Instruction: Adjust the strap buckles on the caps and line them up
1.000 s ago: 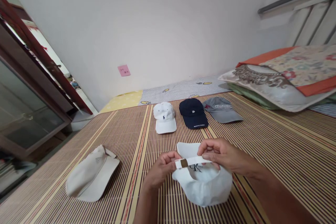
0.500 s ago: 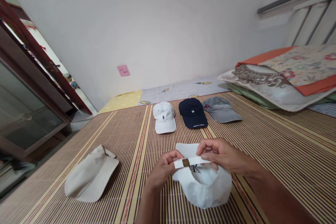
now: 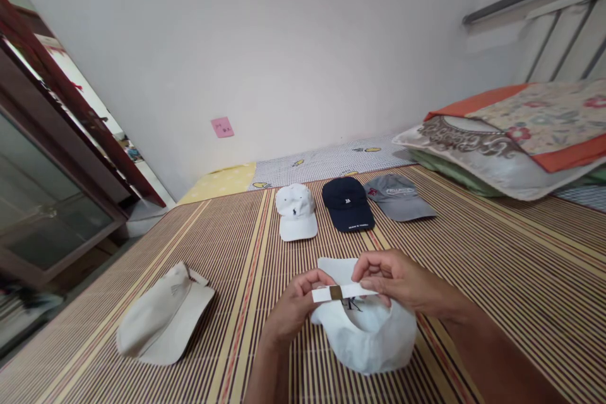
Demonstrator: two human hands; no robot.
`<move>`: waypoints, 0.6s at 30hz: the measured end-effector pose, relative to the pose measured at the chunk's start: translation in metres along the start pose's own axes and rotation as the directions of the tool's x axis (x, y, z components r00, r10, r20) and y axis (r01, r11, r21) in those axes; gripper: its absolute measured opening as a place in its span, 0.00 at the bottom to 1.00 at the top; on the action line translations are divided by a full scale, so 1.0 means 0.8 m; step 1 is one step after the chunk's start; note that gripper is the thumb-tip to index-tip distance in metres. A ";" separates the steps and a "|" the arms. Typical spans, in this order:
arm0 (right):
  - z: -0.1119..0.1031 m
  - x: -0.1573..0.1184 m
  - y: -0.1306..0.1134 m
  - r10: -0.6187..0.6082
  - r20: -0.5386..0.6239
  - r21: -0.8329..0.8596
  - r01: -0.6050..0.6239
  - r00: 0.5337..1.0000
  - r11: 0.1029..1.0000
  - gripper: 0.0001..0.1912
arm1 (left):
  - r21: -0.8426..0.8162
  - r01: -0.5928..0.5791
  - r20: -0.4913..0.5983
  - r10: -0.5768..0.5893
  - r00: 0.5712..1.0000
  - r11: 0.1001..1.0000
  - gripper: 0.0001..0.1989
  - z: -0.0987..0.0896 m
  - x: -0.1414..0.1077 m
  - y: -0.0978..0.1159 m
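A white cap (image 3: 374, 347) lies in front of me on the striped mat (image 3: 227, 252), its back opening facing me and dark letters showing inside. Its back strap (image 3: 353, 290), with a brass-coloured buckle (image 3: 336, 293), is stretched between my hands. My left hand (image 3: 299, 303) pinches the strap's left end beside the buckle. On the right side, my right hand (image 3: 396, 281) has the strap between thumb and fingers. The cap's brim (image 3: 335, 269) points away from me, partly behind my hands.
Behind are a white cap (image 3: 297, 211), a navy cap (image 3: 348, 203) and a grey cap (image 3: 401, 197) in a row. A beige cap (image 3: 165, 319) lies at left. Pillows (image 3: 478, 151) stand at back right, against a white wall (image 3: 331, 44).
My right hand has shifted very slightly left along with the strap. My left hand keeps its pinch, and the other caps have not moved.
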State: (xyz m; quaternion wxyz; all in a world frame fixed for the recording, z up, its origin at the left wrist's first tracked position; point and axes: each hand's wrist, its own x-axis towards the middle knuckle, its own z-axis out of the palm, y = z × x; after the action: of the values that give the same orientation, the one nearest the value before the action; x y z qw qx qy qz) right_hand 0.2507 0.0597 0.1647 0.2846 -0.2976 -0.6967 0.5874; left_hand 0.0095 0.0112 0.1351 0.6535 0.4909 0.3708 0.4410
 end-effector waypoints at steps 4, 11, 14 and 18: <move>0.001 0.000 -0.002 0.008 -0.003 0.009 -0.008 1.000 1.000 0.11 | -0.012 -0.008 -0.021 0.007 1.000 1.000 0.21 -0.001 0.001 -0.004; 0.004 -0.001 -0.005 0.027 -0.004 0.042 -0.027 1.000 0.999 0.12 | -0.040 -0.091 0.120 0.095 0.988 0.995 0.35 -0.002 -0.003 -0.002; 0.005 0.000 -0.004 0.022 0.007 0.056 -0.022 1.000 0.998 0.12 | -0.048 -0.076 0.145 0.082 0.986 0.996 0.31 -0.001 -0.004 0.002; 0.005 0.000 -0.004 0.026 -0.003 0.066 -0.026 1.000 0.997 0.12 | -0.065 -0.127 0.125 0.135 0.983 0.990 0.27 0.003 -0.002 0.005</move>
State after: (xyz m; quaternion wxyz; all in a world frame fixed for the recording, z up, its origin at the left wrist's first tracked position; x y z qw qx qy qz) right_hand 0.2476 0.0568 0.1676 0.2880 -0.2981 -0.6725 0.6131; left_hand 0.0102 0.0097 0.1399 0.6592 0.5229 0.2821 0.4608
